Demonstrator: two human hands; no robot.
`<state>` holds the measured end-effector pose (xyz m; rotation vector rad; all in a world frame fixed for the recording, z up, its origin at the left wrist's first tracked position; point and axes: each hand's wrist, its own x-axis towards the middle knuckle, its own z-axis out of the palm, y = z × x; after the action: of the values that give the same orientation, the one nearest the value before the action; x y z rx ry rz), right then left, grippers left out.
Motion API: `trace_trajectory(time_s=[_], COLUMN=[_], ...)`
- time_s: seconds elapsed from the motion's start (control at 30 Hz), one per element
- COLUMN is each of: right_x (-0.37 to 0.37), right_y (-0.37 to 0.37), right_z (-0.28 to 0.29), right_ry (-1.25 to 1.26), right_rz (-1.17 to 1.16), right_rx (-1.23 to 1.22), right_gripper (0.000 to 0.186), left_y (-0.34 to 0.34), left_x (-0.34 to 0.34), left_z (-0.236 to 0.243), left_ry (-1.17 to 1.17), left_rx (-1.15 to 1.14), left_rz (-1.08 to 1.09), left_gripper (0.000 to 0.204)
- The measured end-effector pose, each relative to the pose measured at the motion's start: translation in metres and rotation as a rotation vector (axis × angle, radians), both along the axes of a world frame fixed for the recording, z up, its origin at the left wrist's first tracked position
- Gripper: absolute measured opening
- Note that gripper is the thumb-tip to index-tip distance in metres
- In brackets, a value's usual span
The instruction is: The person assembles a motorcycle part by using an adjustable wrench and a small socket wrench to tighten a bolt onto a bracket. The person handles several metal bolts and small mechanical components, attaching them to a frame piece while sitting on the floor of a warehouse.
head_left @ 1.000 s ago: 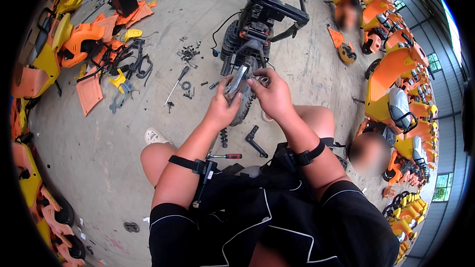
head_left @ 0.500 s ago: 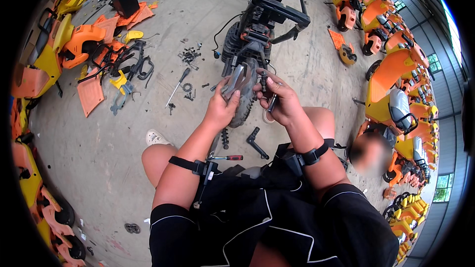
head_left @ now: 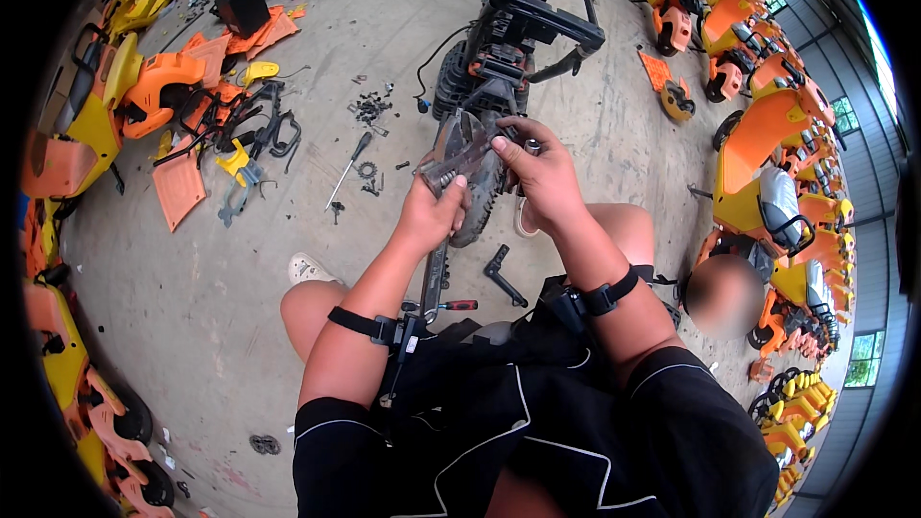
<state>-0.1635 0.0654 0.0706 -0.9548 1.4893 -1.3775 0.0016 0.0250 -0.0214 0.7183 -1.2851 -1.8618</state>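
Note:
Between my knees stands a stripped dark scooter frame (head_left: 499, 67), with a knobby tyre (head_left: 470, 223) at its near end. My left hand (head_left: 434, 209) is closed around a grimy grey metal part (head_left: 459, 155) held over the tyre; a coiled or threaded piece shows by its thumb. A long grey bar (head_left: 435, 273) slants down below that hand; whether it belongs to the part is unclear. My right hand (head_left: 547, 177) is closed, with a silver cylindrical tool (head_left: 532, 147) held in its curled fingers. Its thumb and forefinger reach to the right side of the grey part.
A screwdriver (head_left: 347, 171), a small sprocket (head_left: 366, 171) and a pile of bolts (head_left: 372, 107) lie on the concrete at left. Near my lap are a black crank-shaped part (head_left: 503, 275) and a red-handled tool (head_left: 459, 305). Orange-yellow scooters (head_left: 758, 163) line the right; another person sits there.
My right hand has moved its fingertips onto the grey part, and the dark piece it held upright no longer shows there. The grey part has tilted, and the long bar below shows more.

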Motion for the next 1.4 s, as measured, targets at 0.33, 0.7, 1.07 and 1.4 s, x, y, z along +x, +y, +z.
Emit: trace_trajectory(time_s=[0.33, 0.7, 1.07, 1.4], right_x=[0.007, 0.012, 0.018, 0.017], right_y=[-0.008, -0.011, -0.013, -0.010], right_z=[-0.008, -0.037, -0.045, -0.045], right_ry=[-0.083, 0.374, 0.591, 0.691], right_rz=[-0.024, -0.093, -0.141, -0.141], right_rx=[-0.033, -0.100, -0.196, -0.235], right_gripper=[0.040, 0.034, 0.030, 0.029], left_y=[-0.004, -0.001, -0.002, -0.001], left_x=[-0.002, -0.013, -0.014, -0.015], left_z=[-0.001, -0.020, -0.028, -0.021], left_ry=[-0.173, -0.193, -0.293, -0.362], left_rx=[0.008, -0.133, -0.139, -0.313], left_rz=[0.046, 0.185, 0.213, 0.289], left_gripper=[0.063, 0.069, 0.049, 0.046])
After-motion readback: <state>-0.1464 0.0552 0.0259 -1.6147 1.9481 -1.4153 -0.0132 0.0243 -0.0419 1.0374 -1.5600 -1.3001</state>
